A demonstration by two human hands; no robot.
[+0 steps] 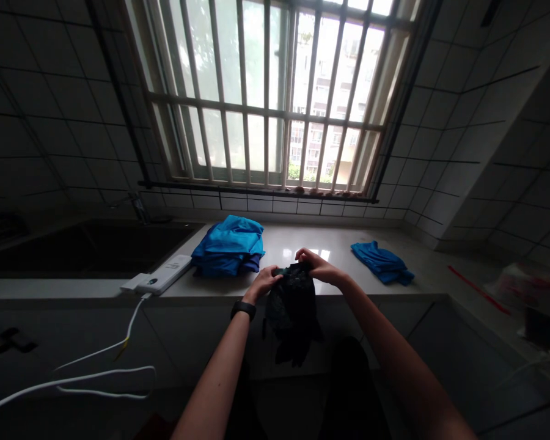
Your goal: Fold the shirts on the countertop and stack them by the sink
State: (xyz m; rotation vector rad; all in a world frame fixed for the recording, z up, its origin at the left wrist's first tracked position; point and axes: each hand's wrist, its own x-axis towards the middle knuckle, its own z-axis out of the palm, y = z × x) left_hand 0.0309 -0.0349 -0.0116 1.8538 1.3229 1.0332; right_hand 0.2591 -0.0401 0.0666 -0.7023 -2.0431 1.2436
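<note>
A dark, crumpled piece of cloth or a bag [293, 305] hangs over the front edge of the counter; I cannot make out exactly which. My left hand [264, 282], with a black band on its wrist, pinches its upper left edge. At the upper right edge, my right hand [318, 267] grips the same dark item with bent fingers. Just behind my left hand lies a pile of folded blue cloth [229, 244]. A smaller folded blue cloth [381, 261] rests farther right on the counter.
The pale countertop [297, 235] runs below a barred window [266, 113]. On the left are a dark sink [87, 244], a faucet [139, 208] and a white power bank [167, 274] with a white cable [132, 321]. A red strip [479, 289] lies at right.
</note>
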